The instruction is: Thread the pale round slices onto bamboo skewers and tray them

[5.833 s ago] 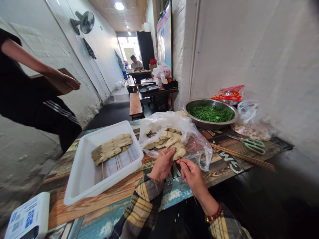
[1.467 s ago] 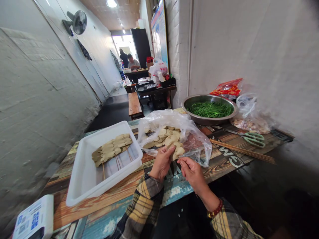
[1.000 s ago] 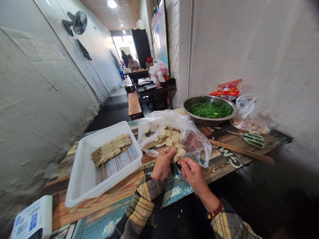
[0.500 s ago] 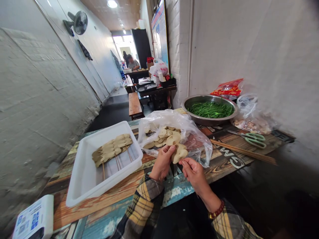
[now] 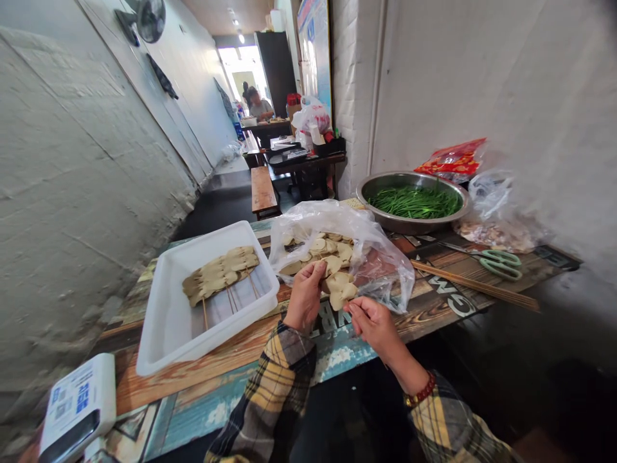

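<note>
My left hand [image 5: 303, 297] is closed around a small stack of pale round slices [image 5: 339, 287] at the mouth of a clear plastic bag [image 5: 380, 270] that holds many more slices. My right hand [image 5: 373, 321] pinches a thin bamboo skewer just under those slices, its stick mostly hidden by the fingers. Left of my hands, a white plastic tray [image 5: 168, 321] holds several finished skewers of slices [image 5: 220, 273].
A steel bowl of green chives [image 5: 412, 200], green-handled scissors [image 5: 499, 262], a bundle of bamboo skewers [image 5: 475, 285] and more bags lie on the right. A white QR-code device [image 5: 77, 408] sits at the table's near-left corner. A bench, tables and people are far down the aisle.
A person in black who stood at the left 5.8 s ago has gone. My hands with the slices have stayed at the bag's mouth; the view has tilted up a little.
</note>
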